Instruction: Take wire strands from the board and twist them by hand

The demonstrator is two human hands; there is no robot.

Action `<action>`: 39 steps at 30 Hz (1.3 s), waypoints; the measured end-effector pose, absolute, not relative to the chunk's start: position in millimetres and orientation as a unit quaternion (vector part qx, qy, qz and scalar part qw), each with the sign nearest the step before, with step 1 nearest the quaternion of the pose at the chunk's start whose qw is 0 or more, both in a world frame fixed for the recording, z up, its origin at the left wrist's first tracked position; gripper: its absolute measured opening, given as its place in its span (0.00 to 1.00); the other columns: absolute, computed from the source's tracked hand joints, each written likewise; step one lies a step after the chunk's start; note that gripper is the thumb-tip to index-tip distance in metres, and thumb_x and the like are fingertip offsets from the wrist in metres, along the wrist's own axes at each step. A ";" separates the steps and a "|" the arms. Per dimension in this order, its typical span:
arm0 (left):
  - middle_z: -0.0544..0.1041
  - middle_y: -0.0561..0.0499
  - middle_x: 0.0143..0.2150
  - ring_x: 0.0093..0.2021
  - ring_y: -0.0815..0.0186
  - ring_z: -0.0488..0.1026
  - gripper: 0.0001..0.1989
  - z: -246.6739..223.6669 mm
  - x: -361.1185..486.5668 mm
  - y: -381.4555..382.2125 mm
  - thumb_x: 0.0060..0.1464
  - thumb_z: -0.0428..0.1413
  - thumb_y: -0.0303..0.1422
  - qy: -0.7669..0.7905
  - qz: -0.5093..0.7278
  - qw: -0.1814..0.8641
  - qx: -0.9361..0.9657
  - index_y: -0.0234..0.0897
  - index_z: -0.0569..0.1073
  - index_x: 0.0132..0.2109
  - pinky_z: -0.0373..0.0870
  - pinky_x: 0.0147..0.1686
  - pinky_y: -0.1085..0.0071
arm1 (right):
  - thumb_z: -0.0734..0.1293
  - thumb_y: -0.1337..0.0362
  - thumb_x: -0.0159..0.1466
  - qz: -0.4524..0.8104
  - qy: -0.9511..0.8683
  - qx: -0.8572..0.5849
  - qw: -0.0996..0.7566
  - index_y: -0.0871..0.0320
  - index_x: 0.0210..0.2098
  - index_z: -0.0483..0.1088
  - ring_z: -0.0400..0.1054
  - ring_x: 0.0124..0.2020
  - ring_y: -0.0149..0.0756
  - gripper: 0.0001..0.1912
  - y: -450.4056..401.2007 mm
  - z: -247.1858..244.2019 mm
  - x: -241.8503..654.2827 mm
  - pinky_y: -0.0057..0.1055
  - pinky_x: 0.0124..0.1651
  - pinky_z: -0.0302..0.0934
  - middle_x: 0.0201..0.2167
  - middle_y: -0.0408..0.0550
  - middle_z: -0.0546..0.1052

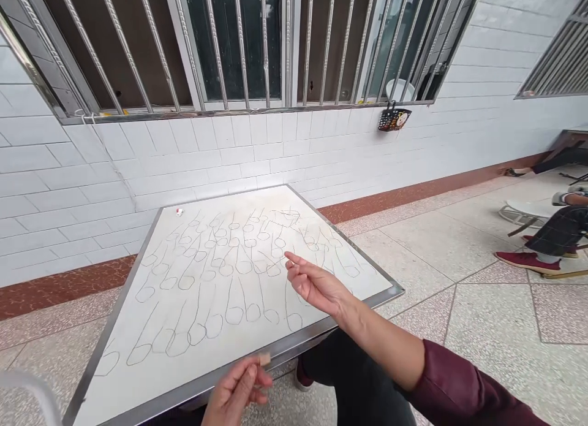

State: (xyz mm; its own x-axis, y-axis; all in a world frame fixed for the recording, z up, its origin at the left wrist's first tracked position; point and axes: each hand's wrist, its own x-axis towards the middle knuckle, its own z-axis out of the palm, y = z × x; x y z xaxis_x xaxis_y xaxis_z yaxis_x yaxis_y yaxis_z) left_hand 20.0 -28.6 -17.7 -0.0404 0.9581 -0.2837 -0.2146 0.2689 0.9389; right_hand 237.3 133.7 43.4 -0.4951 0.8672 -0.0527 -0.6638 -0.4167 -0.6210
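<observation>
My left hand [236, 392] is low at the near edge of the white board [229, 328], holding a small tan block [264, 358] between its fingertips. The block's exact material is too small to tell. My right hand [315, 285], in a maroon sleeve [463, 389], hangs above the board's right part with its fingers curled toward the thumb. Nothing shows in its grip. The metal-edged board carries rows of thin drawn loops with long stems. A tiny white-and-red item [179, 211] lies at its far corner.
My dark trouser leg [353, 377] is under the board. To the right, a seated person's legs [551, 242] end in maroon shoes beside a round white table [523, 208]. A tiled wall with a barred window [239, 46] stands behind, and a small basket [395, 118] hangs there.
</observation>
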 end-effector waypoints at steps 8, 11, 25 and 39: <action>0.77 0.43 0.54 0.48 0.58 0.76 0.26 22.8 26.1 -37.7 0.54 0.61 0.47 0.506 0.610 0.502 0.345 0.42 0.74 0.57 0.73 0.39 0.68 | 0.70 0.80 0.58 0.924 -0.198 -0.155 0.288 0.66 0.50 0.70 0.70 0.32 0.22 0.21 47.2 44.2 220.4 0.13 0.31 0.66 0.37 0.49 0.73; 0.81 0.44 0.41 0.35 0.64 0.76 0.21 20.6 27.9 -51.4 0.48 0.67 0.46 0.501 0.635 0.515 0.284 0.35 0.79 0.44 0.71 0.29 0.74 | 0.70 0.77 0.60 0.923 -0.232 -0.158 0.263 0.68 0.51 0.70 0.72 0.34 0.23 0.20 37.7 45.0 222.9 0.14 0.35 0.68 0.38 0.50 0.75; 0.80 0.46 0.49 0.45 0.60 0.78 0.16 15.1 37.7 -79.7 0.59 0.58 0.41 0.583 0.634 0.304 0.407 0.42 0.80 0.51 0.73 0.51 0.61 | 0.76 0.56 0.58 0.898 -0.266 -0.210 0.281 0.58 0.41 0.76 0.66 0.29 0.24 0.16 -39.4 -7.5 200.5 0.21 0.29 0.57 0.34 0.44 0.73; 0.81 0.44 0.46 0.42 0.58 0.78 0.19 18.0 43.4 -97.2 0.59 0.58 0.41 0.533 0.572 0.421 0.460 0.41 0.76 0.55 0.74 0.45 0.62 | 0.70 0.49 0.61 0.767 -0.462 -0.259 0.362 0.59 0.31 0.71 0.55 0.21 0.23 0.18 -5.2 12.6 203.1 0.24 0.23 0.43 0.26 0.41 0.69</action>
